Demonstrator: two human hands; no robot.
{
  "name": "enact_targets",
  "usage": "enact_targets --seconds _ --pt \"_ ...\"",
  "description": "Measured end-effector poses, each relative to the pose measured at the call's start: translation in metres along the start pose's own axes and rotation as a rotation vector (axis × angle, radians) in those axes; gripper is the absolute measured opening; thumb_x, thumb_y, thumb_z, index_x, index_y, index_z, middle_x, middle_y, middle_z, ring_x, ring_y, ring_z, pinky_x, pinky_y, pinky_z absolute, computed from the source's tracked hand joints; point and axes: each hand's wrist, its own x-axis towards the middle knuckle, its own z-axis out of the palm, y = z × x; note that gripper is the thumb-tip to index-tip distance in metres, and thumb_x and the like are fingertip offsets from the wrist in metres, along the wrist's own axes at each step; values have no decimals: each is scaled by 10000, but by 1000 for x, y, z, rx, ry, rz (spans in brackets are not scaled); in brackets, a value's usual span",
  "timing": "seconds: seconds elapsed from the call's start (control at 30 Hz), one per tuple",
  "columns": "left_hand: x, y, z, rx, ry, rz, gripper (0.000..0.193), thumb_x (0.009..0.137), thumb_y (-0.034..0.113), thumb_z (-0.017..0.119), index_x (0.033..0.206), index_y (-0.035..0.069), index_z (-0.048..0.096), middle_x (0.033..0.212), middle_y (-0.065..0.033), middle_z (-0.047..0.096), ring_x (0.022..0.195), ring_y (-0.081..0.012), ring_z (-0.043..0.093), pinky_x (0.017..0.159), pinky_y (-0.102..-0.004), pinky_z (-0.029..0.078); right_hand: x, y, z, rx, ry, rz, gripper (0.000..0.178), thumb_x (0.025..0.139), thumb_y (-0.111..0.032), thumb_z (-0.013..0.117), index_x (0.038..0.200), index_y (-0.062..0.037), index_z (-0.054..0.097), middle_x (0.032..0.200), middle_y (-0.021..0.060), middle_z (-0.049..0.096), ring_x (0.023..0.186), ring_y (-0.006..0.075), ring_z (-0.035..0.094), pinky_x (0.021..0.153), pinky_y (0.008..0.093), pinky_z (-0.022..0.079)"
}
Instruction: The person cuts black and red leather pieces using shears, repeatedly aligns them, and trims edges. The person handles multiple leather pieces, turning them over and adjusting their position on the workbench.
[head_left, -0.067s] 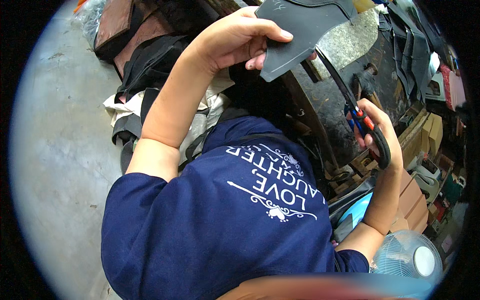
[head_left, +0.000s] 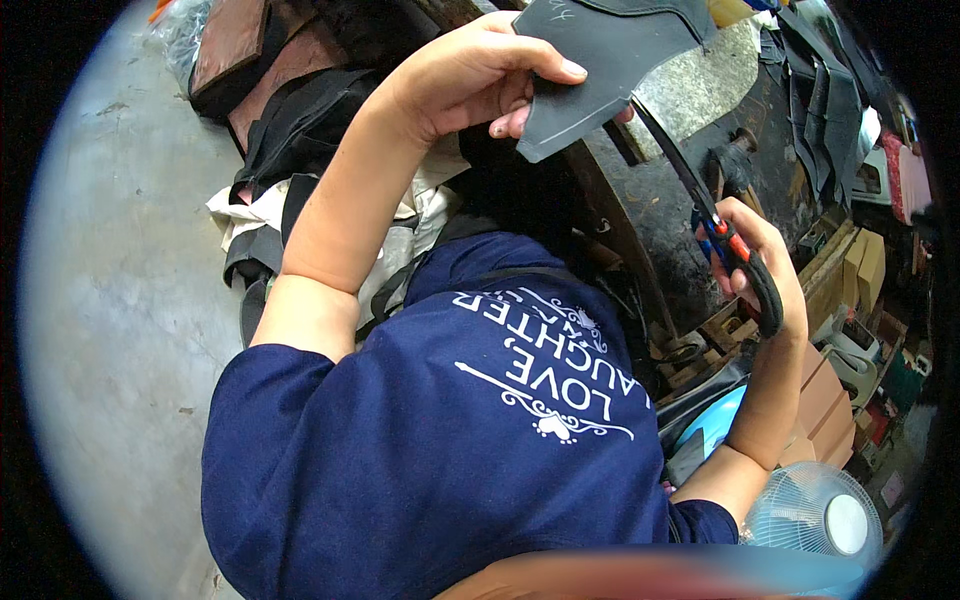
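Observation:
My left hand (head_left: 485,80) grips a dark grey, leather-like sheet (head_left: 610,65) at the top of the view, thumb on its face and fingers beneath. The sheet has a cut outline, a pale line along its lower edge and a faint handwritten mark. In my right hand (head_left: 762,240) is a pair of scissors (head_left: 668,145) with black and red handles. Their long dark blades point up and left, the tips meeting the sheet's lower right edge. Whether the blades are parted there is hard to see.
A dark, worn workbench (head_left: 690,225) stands beyond my hands, with a pale speckled piece (head_left: 705,85) on it. Black cut pieces (head_left: 825,120) hang at the far right. Dark fabric (head_left: 295,135) is heaped at left. A fan (head_left: 815,520) stands at lower right.

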Motion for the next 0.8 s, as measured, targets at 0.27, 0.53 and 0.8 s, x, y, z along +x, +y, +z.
enact_targets --seconds 0.27,0.53,0.8 --pt "0 6 -1 12 131 -19 214 813 -2 607 993 -112 567 661 -120 637 355 -185 572 266 -255 432 13 -9 -17 -150 -57 -27 882 539 -760 763 972 -16 572 665 -65 455 527 10 439 464 177 294" --pt "1 8 -4 -24 123 -41 208 801 -24 604 981 -119 562 674 -116 630 349 -191 565 268 -258 447 22 -14 -27 57 -320 66 839 592 -741 748 983 -18 581 709 -33 513 542 40 481 474 190 361" --pt "0 10 -7 9 95 -64 212 797 -34 600 985 -123 560 665 -118 625 338 -193 556 266 -258 444 23 -11 -26 5 -248 56 926 522 -807 712 931 13 577 640 -48 466 435 16 460 382 157 324"
